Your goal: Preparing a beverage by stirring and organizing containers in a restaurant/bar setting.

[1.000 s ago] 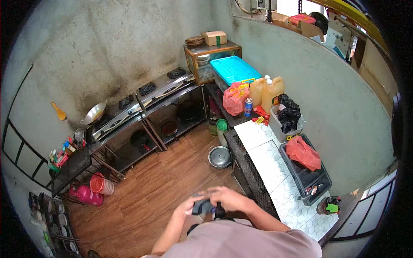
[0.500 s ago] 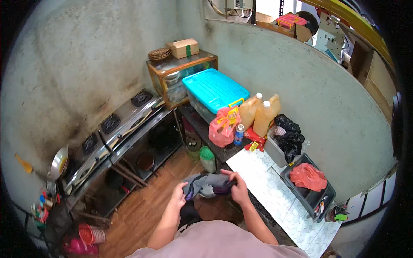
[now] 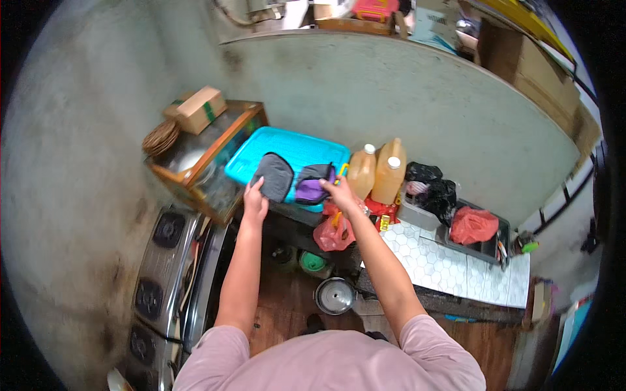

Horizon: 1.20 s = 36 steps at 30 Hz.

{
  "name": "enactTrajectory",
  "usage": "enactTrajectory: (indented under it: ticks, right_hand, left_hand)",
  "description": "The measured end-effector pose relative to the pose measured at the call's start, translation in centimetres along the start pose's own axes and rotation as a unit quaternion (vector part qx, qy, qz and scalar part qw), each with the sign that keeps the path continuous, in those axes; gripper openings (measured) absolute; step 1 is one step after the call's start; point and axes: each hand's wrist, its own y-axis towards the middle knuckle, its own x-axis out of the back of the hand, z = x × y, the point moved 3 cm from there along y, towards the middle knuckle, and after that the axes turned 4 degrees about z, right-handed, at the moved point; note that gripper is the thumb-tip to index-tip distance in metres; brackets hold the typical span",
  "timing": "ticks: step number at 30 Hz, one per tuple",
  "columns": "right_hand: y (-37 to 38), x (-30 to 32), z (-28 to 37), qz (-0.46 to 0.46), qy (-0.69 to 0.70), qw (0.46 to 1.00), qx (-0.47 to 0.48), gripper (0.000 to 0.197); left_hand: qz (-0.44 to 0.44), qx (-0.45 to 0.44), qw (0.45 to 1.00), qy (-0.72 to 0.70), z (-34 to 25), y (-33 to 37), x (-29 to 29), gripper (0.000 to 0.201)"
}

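Observation:
Out in front of me, both hands hold cloth pads over the turquoise lid (image 3: pixel 293 148) of a storage box. My left hand (image 3: pixel 256 201) is closed on the near left edge of a dark grey cloth pad (image 3: pixel 274 179). My right hand (image 3: pixel 342 194) pinches the right side of a purple and grey cloth pad (image 3: pixel 314 186). A gap shows between the pads. They look like pot holders, though their exact kind is unclear. Whether they rest on the lid or hang just above it, I cannot tell. Below my right hand hangs a pink plastic bag (image 3: pixel 331 236).
A wood-framed glass cabinet (image 3: pixel 218 166) stands left of the box. Oil jugs (image 3: pixel 389 181) and a dark tray (image 3: pixel 479 251) line the wall at right, by a white tiled counter (image 3: pixel 443 270). A metal pot (image 3: pixel 336 296) sits below; the stove (image 3: pixel 156 280) is at left.
My hands have moved forward from near my body to over the turquoise lid. The bundled cloth now shows as two spread pads. My view has turned right toward the counter.

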Motion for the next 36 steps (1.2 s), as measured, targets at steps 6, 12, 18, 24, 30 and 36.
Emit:
enactTrajectory:
  ticks: [6, 12, 18, 24, 30, 36]
  right_hand:
    - [-19.0, 4.4, -0.1, -0.040, -0.121, 0.977, 0.171, 0.062]
    - [-42.8, 9.6, -14.1, -0.050, 0.041, 0.990, -0.124, 0.031]
    - [-58.3, 19.3, -3.6, -0.339, -0.256, 0.901, 0.084, 0.032]
    - [-77.7, 26.7, -6.3, -0.411, -0.382, 0.828, -0.002, 0.051]
    - [-98.4, 34.7, -7.8, -0.492, -0.440, 0.729, -0.180, 0.049]
    - [-114.6, 35.5, -16.9, -0.684, -0.193, 0.649, -0.270, 0.035]
  left_hand:
    - [-0.121, -0.067, 0.972, 0.189, 5.1, -10.7, 2.8, 0.032]
    - [0.413, 0.295, 0.765, 0.396, 22.1, -35.0, 7.1, 0.030]
    - [0.440, 0.674, 0.592, 0.045, 25.8, -53.3, -15.1, 0.048]
    - [0.412, 0.711, 0.568, -0.047, 36.2, -74.0, -26.9, 0.073]
    - [0.528, 0.760, 0.375, 0.065, 32.3, -93.6, -29.5, 0.082]
    - [0.595, 0.739, 0.273, 0.160, 34.2, -99.5, -30.7, 0.067]
